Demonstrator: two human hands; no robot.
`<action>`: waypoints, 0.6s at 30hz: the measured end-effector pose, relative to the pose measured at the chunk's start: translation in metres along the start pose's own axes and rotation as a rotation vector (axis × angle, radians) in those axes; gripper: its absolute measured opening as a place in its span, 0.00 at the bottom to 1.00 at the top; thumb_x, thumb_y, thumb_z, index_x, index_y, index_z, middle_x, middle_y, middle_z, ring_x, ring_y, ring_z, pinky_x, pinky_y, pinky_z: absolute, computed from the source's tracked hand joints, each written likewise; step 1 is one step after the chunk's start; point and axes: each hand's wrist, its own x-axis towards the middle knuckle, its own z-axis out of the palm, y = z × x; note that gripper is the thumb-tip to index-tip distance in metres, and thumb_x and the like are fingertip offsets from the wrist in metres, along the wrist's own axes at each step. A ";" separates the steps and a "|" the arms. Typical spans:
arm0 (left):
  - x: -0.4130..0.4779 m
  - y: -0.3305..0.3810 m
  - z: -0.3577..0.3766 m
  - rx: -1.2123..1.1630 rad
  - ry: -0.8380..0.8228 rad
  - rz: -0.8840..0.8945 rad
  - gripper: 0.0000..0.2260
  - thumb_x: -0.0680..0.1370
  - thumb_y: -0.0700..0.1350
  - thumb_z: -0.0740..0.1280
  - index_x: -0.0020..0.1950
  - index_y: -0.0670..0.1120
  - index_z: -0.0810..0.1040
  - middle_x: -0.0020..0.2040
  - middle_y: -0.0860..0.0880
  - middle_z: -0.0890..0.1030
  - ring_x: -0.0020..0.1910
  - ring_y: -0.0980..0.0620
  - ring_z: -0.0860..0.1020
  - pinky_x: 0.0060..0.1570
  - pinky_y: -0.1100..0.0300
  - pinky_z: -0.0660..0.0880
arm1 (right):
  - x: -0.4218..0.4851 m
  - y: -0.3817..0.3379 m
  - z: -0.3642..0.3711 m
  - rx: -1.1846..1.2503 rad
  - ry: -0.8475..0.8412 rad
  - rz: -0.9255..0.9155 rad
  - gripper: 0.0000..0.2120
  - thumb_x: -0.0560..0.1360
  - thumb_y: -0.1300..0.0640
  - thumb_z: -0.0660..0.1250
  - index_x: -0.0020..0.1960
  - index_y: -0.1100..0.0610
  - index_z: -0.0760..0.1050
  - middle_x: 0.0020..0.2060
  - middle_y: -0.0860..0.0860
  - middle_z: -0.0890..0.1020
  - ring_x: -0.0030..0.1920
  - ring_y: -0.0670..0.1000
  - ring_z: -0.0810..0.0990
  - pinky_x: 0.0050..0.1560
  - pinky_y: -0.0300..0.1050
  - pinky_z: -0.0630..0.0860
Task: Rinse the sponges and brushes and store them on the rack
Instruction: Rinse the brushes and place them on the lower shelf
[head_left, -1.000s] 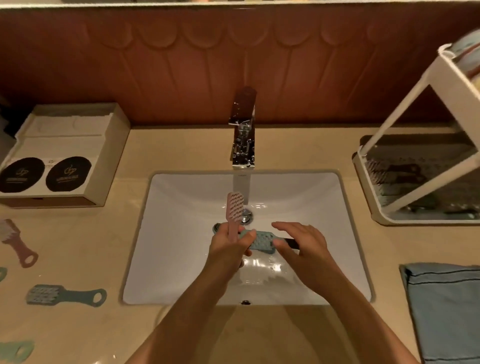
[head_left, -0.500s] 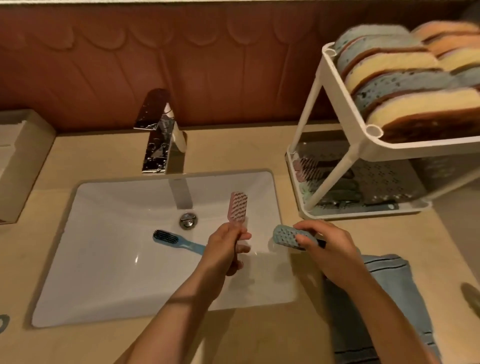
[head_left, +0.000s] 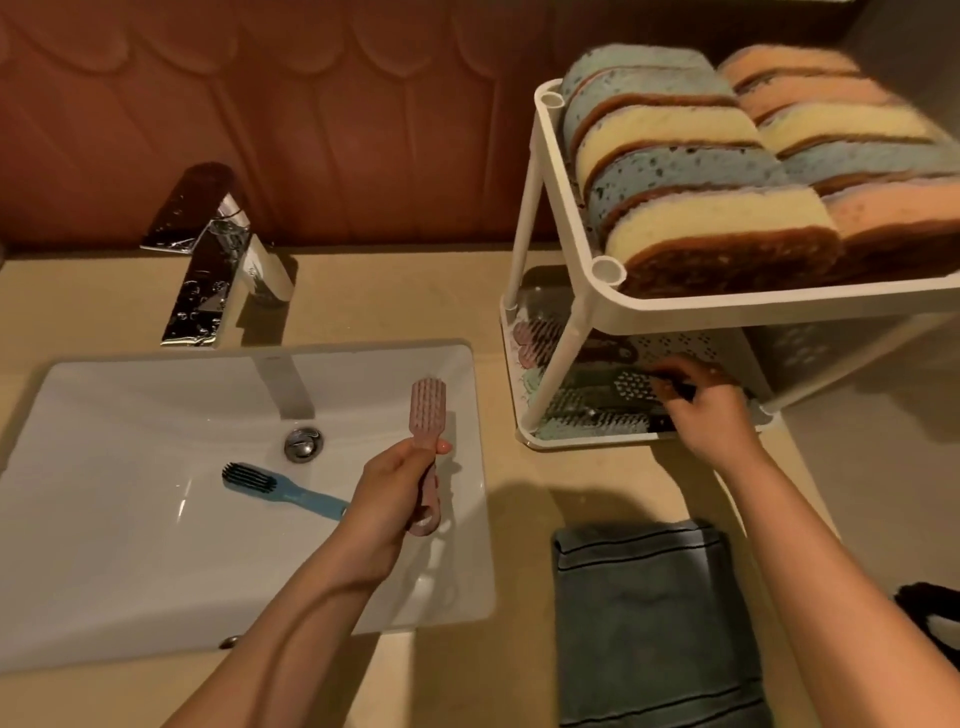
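The left hand (head_left: 395, 488) is clenched round the handle of the pink brush (head_left: 427, 405) and holds it upright over the 3 o'clock side of the sink (head_left: 104, 519). The brush's long axis runs 12 to 6: the bristle head is at 12 above the fist and the ringed handle end sticks out below at 6. Just off this hand at 9 o'clock, the blue brush (head_left: 280, 488) lies untouched in the basin. Its dark bristles point to 10 o'clock and its handle runs toward 4, ending close to the wrist. The right hand (head_left: 711, 410) reaches into the lower shelf of the white rack (head_left: 566, 332) at 2 o'clock on the desk (head_left: 415, 301). Its fingers are curled round the dark handle of the teal brush (head_left: 631, 385), which lies nearly flat with its head pointing to 9 o'clock, away from the palm. More brushes (head_left: 535, 338) lie on that shelf beside and beneath it. Sponges (head_left: 675, 135) stand on edge in rows on the top shelf. The faucet (head_left: 208, 270) is at 11 o'clock and a folded towel (head_left: 649, 623) lies at 5 o'clock.
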 end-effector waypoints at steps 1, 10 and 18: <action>-0.001 -0.001 0.000 0.007 0.004 -0.005 0.09 0.80 0.38 0.57 0.46 0.42 0.77 0.28 0.47 0.63 0.22 0.53 0.60 0.20 0.69 0.55 | 0.007 0.001 0.002 0.000 -0.013 -0.002 0.09 0.75 0.62 0.65 0.54 0.58 0.78 0.53 0.58 0.80 0.56 0.58 0.77 0.56 0.48 0.73; -0.003 -0.003 -0.003 0.054 0.049 0.002 0.11 0.80 0.43 0.60 0.43 0.45 0.80 0.31 0.49 0.69 0.30 0.52 0.66 0.33 0.59 0.63 | 0.028 0.005 0.020 -0.055 -0.250 0.043 0.09 0.76 0.63 0.63 0.55 0.60 0.78 0.56 0.57 0.80 0.58 0.57 0.75 0.55 0.39 0.65; -0.007 -0.004 -0.003 0.041 -0.005 0.001 0.08 0.79 0.42 0.62 0.48 0.45 0.81 0.37 0.50 0.75 0.36 0.54 0.71 0.36 0.63 0.72 | 0.021 0.004 0.024 -0.063 -0.269 0.023 0.10 0.76 0.61 0.65 0.56 0.60 0.78 0.59 0.58 0.77 0.60 0.58 0.74 0.60 0.43 0.67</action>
